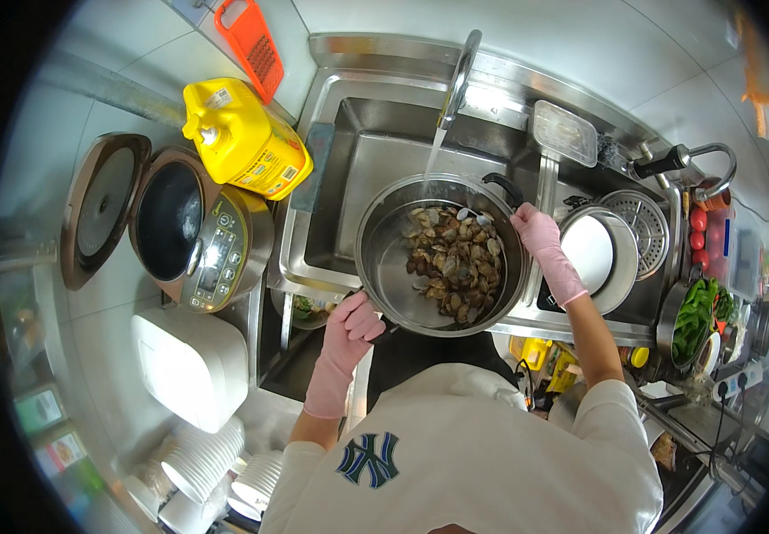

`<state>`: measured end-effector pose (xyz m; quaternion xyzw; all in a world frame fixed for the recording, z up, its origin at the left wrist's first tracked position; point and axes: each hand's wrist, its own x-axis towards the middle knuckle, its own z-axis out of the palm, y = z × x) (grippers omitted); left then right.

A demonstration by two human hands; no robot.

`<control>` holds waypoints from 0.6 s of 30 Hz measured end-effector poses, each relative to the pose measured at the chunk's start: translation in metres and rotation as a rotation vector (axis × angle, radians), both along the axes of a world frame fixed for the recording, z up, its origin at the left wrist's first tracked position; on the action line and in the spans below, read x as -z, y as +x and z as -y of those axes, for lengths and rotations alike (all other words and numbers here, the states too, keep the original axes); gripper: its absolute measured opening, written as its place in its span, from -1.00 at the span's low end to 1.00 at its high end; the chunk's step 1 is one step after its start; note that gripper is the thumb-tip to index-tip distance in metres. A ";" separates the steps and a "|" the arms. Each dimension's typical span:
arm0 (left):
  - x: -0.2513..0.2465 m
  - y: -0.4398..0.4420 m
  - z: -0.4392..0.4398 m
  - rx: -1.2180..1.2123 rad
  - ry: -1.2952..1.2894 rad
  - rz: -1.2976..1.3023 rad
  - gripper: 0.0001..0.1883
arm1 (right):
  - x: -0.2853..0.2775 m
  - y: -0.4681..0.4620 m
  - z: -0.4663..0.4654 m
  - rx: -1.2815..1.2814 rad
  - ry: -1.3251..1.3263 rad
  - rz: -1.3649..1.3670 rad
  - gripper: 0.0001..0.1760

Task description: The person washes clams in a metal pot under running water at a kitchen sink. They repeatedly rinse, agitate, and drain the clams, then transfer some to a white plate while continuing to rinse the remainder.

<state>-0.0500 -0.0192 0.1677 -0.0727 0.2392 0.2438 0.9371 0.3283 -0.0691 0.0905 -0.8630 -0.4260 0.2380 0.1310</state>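
My left hand (pixel 354 320), in a pink glove, is closed on the near-left handle of a large stainless steel pot (pixel 384 280). With my right hand (pixel 539 233), gloved the same way, I grip the black handle at the pot's far right side. Clams (pixel 454 260) in their shells lie in the pot, mostly towards its right side. Water runs from a chrome faucet (pixel 458 87) into the pot near its far rim. The pot is over the front part of a stainless steel sink (pixel 411 153); whether it rests on the edge I cannot tell.
Left of the sink stand a yellow jug (pixel 244 140), an open rice cooker (pixel 170 213) and a white container (pixel 190 367). An orange grater (pixel 254 50) hangs on the wall. The right basin holds a pot (pixel 618 294) and a perforated steel disc (pixel 648 230); leafy greens (pixel 691 320) stand farther right.
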 end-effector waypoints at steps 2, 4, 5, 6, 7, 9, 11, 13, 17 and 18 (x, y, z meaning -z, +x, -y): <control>-0.005 0.003 0.006 -0.014 0.020 0.033 -0.66 | 0.004 -0.001 -0.010 0.005 -0.034 0.017 -0.77; -0.012 0.007 0.015 -0.058 0.011 -0.063 -0.65 | 0.008 -0.001 -0.021 -0.028 -0.036 0.031 -0.78; -0.015 0.011 0.021 -0.081 0.011 -0.103 -0.65 | 0.011 0.000 -0.026 -0.029 -0.055 0.050 -0.78; -0.018 0.012 0.025 -0.063 0.039 -0.059 -0.65 | 0.016 -0.001 -0.032 -0.020 -0.066 0.031 -0.79; -0.021 0.015 0.032 -0.082 0.023 -0.110 -0.65 | 0.021 -0.001 -0.039 -0.022 -0.058 0.019 -0.80; -0.025 0.020 0.044 -0.105 -0.009 -0.191 -0.66 | 0.034 -0.004 -0.056 0.000 -0.078 0.010 -0.81; -0.027 0.022 0.053 -0.057 0.088 -0.189 -0.77 | 0.048 -0.007 -0.072 -0.006 -0.021 -0.025 -0.83; -0.026 0.025 0.064 -0.018 0.135 -0.283 -0.83 | 0.059 -0.012 -0.085 0.014 0.039 -0.107 -0.84; -0.021 -0.001 0.051 0.392 0.183 -0.396 -0.84 | 0.066 -0.028 -0.108 -0.118 0.216 -0.023 -0.85; -0.017 -0.013 0.034 0.606 0.450 -0.494 -0.74 | 0.064 -0.031 -0.114 -0.147 0.192 -0.002 -0.84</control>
